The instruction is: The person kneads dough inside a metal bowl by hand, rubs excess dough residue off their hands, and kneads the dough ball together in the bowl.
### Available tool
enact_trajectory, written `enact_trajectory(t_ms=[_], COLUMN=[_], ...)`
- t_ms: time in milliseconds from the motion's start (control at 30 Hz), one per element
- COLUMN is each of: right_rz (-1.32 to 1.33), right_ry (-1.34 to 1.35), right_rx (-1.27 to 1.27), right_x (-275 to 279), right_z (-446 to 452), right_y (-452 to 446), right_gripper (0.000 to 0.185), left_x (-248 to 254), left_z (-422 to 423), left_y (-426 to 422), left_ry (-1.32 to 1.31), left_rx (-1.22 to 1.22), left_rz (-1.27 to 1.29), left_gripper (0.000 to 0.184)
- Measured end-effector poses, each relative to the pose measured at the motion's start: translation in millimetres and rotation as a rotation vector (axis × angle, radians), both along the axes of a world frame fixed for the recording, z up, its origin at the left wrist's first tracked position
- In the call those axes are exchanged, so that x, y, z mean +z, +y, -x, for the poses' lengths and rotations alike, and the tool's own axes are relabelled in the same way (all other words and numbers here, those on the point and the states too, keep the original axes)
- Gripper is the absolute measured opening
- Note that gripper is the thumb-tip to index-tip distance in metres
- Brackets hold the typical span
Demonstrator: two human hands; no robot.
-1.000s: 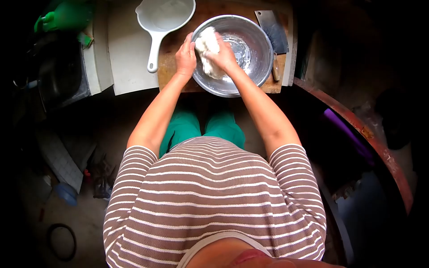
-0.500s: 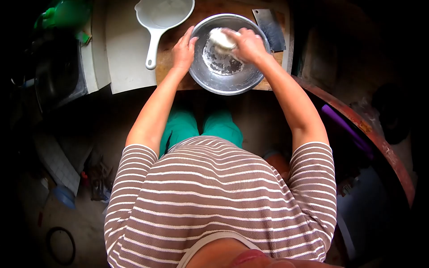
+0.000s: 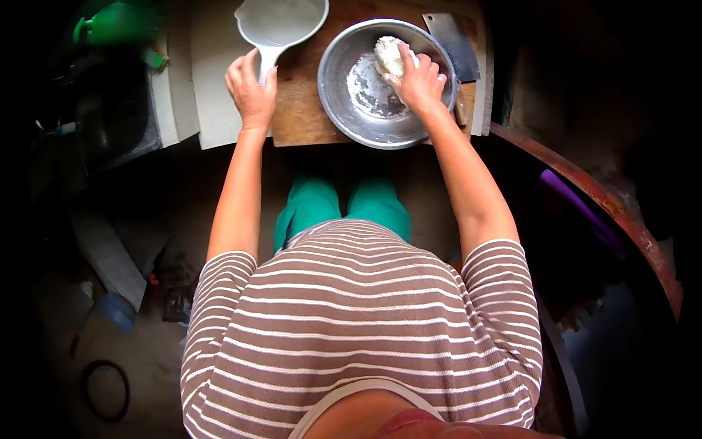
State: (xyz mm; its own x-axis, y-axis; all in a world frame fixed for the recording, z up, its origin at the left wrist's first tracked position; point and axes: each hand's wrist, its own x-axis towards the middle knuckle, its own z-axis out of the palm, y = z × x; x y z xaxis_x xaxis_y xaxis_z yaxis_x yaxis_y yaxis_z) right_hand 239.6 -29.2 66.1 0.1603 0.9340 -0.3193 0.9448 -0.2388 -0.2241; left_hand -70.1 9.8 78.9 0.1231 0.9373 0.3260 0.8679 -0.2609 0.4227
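Note:
My left hand [image 3: 251, 91] is around the handle of a white plastic ladle [image 3: 284, 20], thumb on one side and fingers on the other. Part of the handle is hidden under the palm. In the metal bowl [image 3: 335, 88], a lumpy ball of white dough [image 3: 388, 53] lies against my right hand [image 3: 422, 82], whose fingers curl over its right side. Dry flour and dough bits cling to the bowl's bottom.
Beneath the bowl is a wooden board [image 3: 300, 121] on a pale table [image 3: 212, 110]. Right of the bowl rests a cleaver [image 3: 452, 47], its blade partly behind the rim. A green object [image 3: 117, 25] stands far left, blurred.
My left hand has left the bowl's rim and moved left onto the ladle's handle. My right hand has stayed in the bowl with the dough, now at the far side.

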Motion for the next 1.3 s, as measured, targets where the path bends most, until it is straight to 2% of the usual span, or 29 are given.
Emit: enact_trajectory(t_ms=[33, 67, 133, 167, 200, 300, 433, 667, 800, 1000, 1067, 1133, 1300], right_rz=[-0.063, -0.124, -0.09, -0.069, -0.05, -0.076, -0.075, -0.141, -0.142, -0.144, -0.139, -0.136, -0.161], right_ry=[-0.037, -0.076, -0.078, -0.06, -0.043, -0.034, -0.034, -0.042, -0.023, -0.026, -0.029, -0.023, -0.036], right_rx=[0.012, 0.019, 0.016, -0.002, -0.018, -0.018, -0.011, 0.011, 0.014, 0.004, -0.003, -0.012, -0.02], right_x=[-5, -11, -11, -11, -11, -17, -20, -25, -23, -21, -22, -22, -26], right_z=[5, 8, 16, 19, 21, 19, 17, 13, 12, 13, 13, 12, 12], right_y=[-4, -7, -10, -11, -12, -12, -12, -14, -15, -16, -16, -16, -16], right_gripper=[0.08, 0.08, 0.082, 0.083, 0.084, 0.085, 0.085, 0.089, 0.091, 0.091, 0.09, 0.09, 0.092], left_x=[-6, -13, -4, -1, -6, -18, -1, 35, 48, 46, 37, 38, 39], left_z=[13, 24, 27, 25, 27, 25, 14, 12, 12, 13, 14, 14, 9], left_y=[2, 5, 10, 9, 9, 3, -13, -40, -58, -81, -88, -96, -111], left_ry=[-0.056, -0.176, -0.795, -1.035, -1.027, -1.168, -1.059, -1.054, -0.948, -0.789, -0.608, -0.591, -0.494], left_rx=[0.144, 0.142, 0.13, 0.112, 0.107, 0.072, 0.105, 0.048, 0.055, 0.05, 0.035, 0.084, 0.025], left_rz=[0.056, 0.269, 0.82, 0.952, 0.948, 0.852, 0.787, 0.719, 0.662, 0.617, 0.459, 0.538, 0.425], left_gripper=[0.065, 0.074, 0.07, 0.056, 0.056, 0.032, 0.027, 0.029, 0.031, 0.034, 0.037, 0.038, 0.037])
